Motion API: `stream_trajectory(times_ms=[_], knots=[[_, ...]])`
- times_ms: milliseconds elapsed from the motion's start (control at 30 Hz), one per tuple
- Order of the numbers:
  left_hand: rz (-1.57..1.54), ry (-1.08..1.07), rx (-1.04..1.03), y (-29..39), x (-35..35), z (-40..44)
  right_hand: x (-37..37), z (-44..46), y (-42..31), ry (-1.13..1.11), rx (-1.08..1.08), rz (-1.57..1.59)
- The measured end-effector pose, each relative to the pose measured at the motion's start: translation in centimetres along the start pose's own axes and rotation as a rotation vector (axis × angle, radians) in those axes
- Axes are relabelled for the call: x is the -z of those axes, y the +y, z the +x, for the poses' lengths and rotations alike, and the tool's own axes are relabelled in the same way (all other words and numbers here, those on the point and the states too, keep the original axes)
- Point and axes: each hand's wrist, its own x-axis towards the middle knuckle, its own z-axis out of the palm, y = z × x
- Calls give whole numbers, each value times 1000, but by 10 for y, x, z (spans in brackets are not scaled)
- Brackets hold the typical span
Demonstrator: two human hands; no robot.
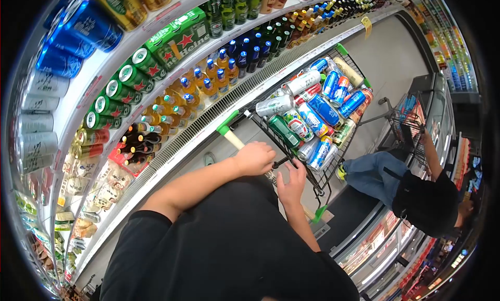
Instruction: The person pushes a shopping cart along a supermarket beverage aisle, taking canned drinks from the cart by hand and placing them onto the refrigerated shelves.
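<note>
My left hand [255, 158] is closed around the handle [233, 139] of a wire shopping cart [324, 192]. Beside the same bar, my right hand [291, 184] has its fingers stretched and the thumb apart, close to the black middle piece. Whether its fingertips touch the bar I cannot tell. In the basket lie many drink cans: a dark green can [284, 132], a silver can [275, 105], a dark blue can [324, 110] and several others, jumbled and tilted. Green caps mark the cart's corners.
At left, a shelf holds green Heineken cans [121, 90], blue cans [92, 22] and amber bottles [190, 87]. A person in a black shirt [424, 202] stands right, a hand at another cart [409, 113]. Refrigerated cases [372, 243] line the lower right.
</note>
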Motion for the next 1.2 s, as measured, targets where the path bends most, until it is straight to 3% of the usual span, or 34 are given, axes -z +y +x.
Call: stream_trajectory(times_ms=[167, 300, 400, 467, 533, 800, 967, 1200], knots=[[210, 4, 107, -32, 30, -37, -11, -18, -2, 21, 89, -125], [247, 247, 26, -45, 35, -52, -30, -38, -19, 42, 232, -279], [215, 228, 86, -43, 32, -55, -47, -49, -6, -115, -42, -304], [251, 273, 64, -45, 25, -57, -54, -45, 3, -85, -61, -390], [275, 205, 108, -42, 25, -58, -55, -38, -3, -151, -213, -444], [268, 110, 147, -34, 21, -74, -55, -40, -28, -174, -336, -635], [257, 155, 75, -32, 28, -95, -62, -53, -41, -232, -337, -602], [216, 56, 22, -26, 56, -113, -51, -65, -57, -247, -361, -560]])
